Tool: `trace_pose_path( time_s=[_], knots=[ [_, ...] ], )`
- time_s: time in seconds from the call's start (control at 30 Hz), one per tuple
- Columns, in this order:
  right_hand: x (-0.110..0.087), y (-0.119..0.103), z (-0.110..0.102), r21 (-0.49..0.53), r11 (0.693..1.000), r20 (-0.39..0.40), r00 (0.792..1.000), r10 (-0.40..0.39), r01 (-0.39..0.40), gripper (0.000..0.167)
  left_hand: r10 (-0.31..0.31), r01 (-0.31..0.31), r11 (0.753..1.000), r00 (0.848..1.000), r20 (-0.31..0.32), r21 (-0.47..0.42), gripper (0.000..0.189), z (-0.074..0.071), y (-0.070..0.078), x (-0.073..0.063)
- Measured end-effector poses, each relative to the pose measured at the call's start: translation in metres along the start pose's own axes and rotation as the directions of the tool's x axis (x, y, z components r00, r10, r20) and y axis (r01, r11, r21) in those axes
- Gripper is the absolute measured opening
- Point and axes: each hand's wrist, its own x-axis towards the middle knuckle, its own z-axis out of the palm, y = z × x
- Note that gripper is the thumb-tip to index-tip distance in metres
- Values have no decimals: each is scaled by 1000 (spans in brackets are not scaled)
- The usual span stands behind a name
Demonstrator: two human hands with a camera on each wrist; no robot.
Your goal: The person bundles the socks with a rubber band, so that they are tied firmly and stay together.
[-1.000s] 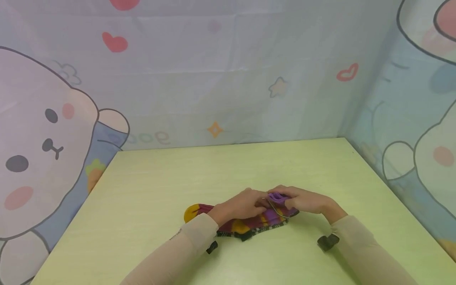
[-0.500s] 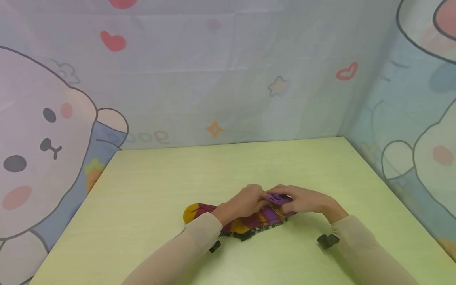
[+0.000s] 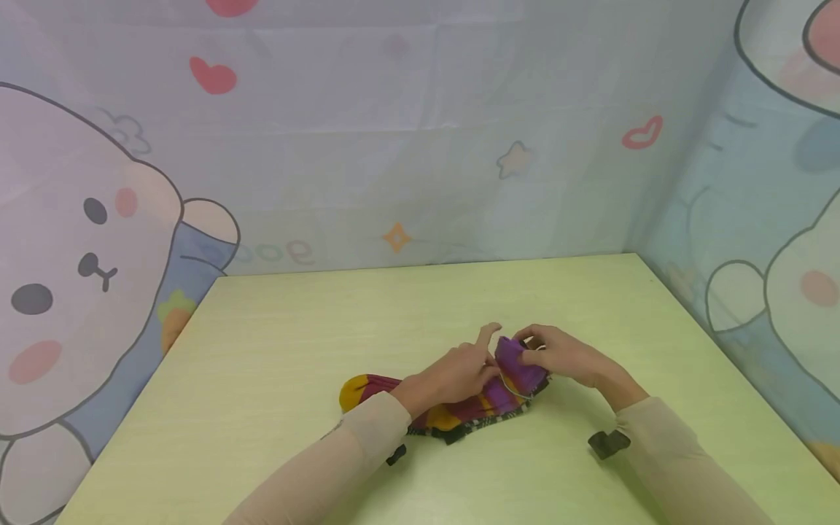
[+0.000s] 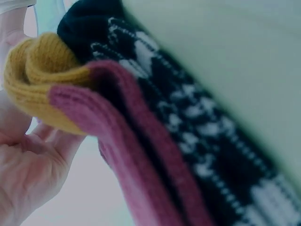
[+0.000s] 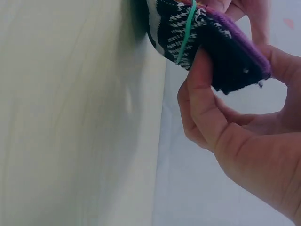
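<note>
A pair of knit socks (image 3: pixel 442 418) lies stacked flat on the table, a maroon, yellow and purple one over a black-and-white patterned one (image 4: pixel 195 117). Around the leg near the cuff runs a thin pale-green rubber band (image 5: pixel 186 32), seen as a line across the purple part in the head view. My left hand (image 3: pixel 453 375) lies over the middle of the socks, index finger raised, thumb and other fingers gripping near the band. At the cuff end, my right hand (image 3: pixel 569 357) pinches the lifted purple cuff (image 3: pixel 509 355) between thumb and fingers. The left fingertips are partly hidden.
A pale yellow-green table (image 3: pixel 315 328) spreads around the socks. Cartoon-printed cloth (image 3: pixel 420 146) hangs behind and on both sides. Small black pieces (image 3: pixel 608 443) sit under each wrist.
The purple cuff has risen and stands up more. My right hand has shifted slightly up and right, apart from the left. The left index finger has straightened upward off the band area.
</note>
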Motion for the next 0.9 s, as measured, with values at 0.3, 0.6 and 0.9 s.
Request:
trace_pose_path(
  time_s=[0.3,0.6,0.9],
  knots=[
    [-1,-2,0,130,991,65,998,3,-11,65,17,-30,991,996,93,131,70,-1,7,0],
    [1,1,-3,239,970,154,985,-79,41,66,34,-52,985,993,114,163,43,-6,9,-2],
    [5,5,12,5,999,60,997,-46,46,44,-38,26,996,990,132,91,55,-5,10,0]
  ],
)
